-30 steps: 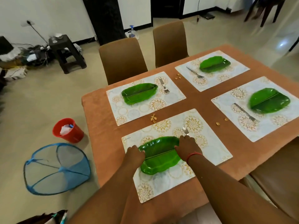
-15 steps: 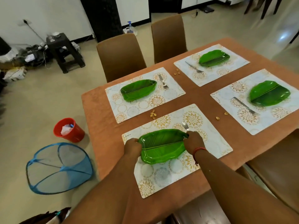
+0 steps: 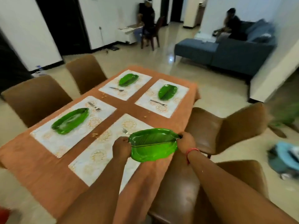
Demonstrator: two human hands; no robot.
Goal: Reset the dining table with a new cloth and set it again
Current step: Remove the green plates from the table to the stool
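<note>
Both hands, left hand (image 3: 121,147) and right hand (image 3: 186,142), pinch the green leaf plate (image 3: 153,145) in their fingers above the placemat (image 3: 103,152).

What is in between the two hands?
In the head view, a green leaf-shaped plate sits between the left hand and the right hand. Each hand grips one end of it.

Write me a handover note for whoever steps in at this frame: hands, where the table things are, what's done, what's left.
Left hand and right hand grip opposite ends of the nearest green leaf plate, lifted off its placemat.
Its fork lies on that mat.
Three other plates, with forks and mats, sit untouched on the orange cloth; crumbs scattered.
Done: first plate lifted.
Left: clear everything else, swap cloth, reset.
</note>
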